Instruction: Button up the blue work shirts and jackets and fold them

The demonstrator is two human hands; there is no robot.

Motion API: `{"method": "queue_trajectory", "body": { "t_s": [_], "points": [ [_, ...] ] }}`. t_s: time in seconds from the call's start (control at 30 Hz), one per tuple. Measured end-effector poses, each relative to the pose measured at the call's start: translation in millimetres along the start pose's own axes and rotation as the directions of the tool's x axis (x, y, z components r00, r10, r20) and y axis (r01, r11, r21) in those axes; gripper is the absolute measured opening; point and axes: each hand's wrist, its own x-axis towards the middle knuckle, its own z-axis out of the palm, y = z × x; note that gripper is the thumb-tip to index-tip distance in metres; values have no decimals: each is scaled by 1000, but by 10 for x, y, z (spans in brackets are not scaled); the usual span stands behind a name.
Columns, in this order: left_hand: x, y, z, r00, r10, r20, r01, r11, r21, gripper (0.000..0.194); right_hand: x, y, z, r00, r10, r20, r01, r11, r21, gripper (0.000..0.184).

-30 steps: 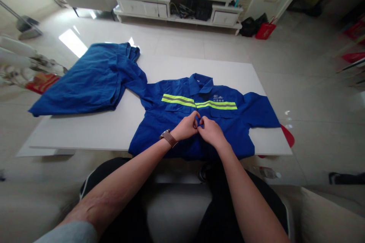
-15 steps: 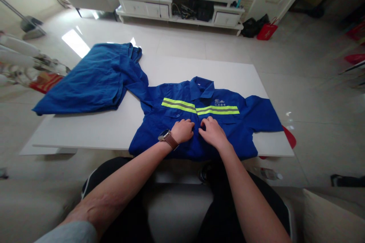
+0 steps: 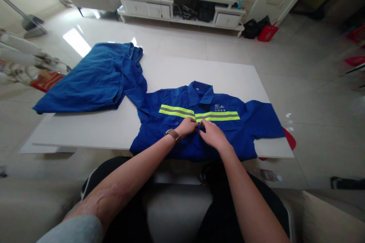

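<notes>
Two hands at the front of a blue jacket.
Head view: the jacket [image 3: 196, 146] lies on the surface [image 3: 228, 74], beside folded blue cloth [image 3: 85, 78]. By the stripe's [image 3: 222, 116] lower edge, the left hand's [image 3: 186, 126] fingers curl in and the right hand's [image 3: 212, 134] bend, slightly parted; whether either grips fabric, I cannot tell.
</notes>
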Motion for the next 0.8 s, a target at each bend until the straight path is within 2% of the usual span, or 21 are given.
{"method": "queue_trajectory", "body": {
  "t_s": [0.13, 0.2, 0.27, 0.37, 0.47, 0.57, 0.67, 0.8],
  "points": [
    [-18, 76, 32, 998, 27, -59, -45, 947, -319, 20, -26, -9, -20, 1000, 0, 4, 0, 1000, 26, 44],
    [-21, 109, 7, 995, 77, -67, -96, 929, -357, 26, -29, -18, -34, 1000, 15, 0, -15, 1000, 26, 46],
    [-3, 116, -29, 992, 121, -43, -128, 938, -321, 24, -24, -29, -48, 1000, 28, -8, -28, 999, 27, 44],
    [51, 66, -76, 980, 175, -96, -191, 962, -194, 18, -2, -43, -58, 999, 46, -23, -46, 999, 27, 40],
    [92, -13, -88, 949, 285, -136, -277, 958, 78, 23, 31, -40, -53, 993, 87, -76, -84, 996, 42, 39],
    [87, -65, -48, 934, 355, -47, -319, 884, 341, 33, 59, -25, -45, 981, 136, -140, -127, 989, 71, 40],
    [65, -75, 17, 923, 384, 2, -329, 790, 518, 32, 72, -11, -39, 976, 156, -153, -143, 986, 88, 40],
    [64, -49, 98, 926, 375, -53, -264, 740, 619, 29, 70, 18, -37, 975, 155, -157, -141, 985, 100, 39]
  ]
}}
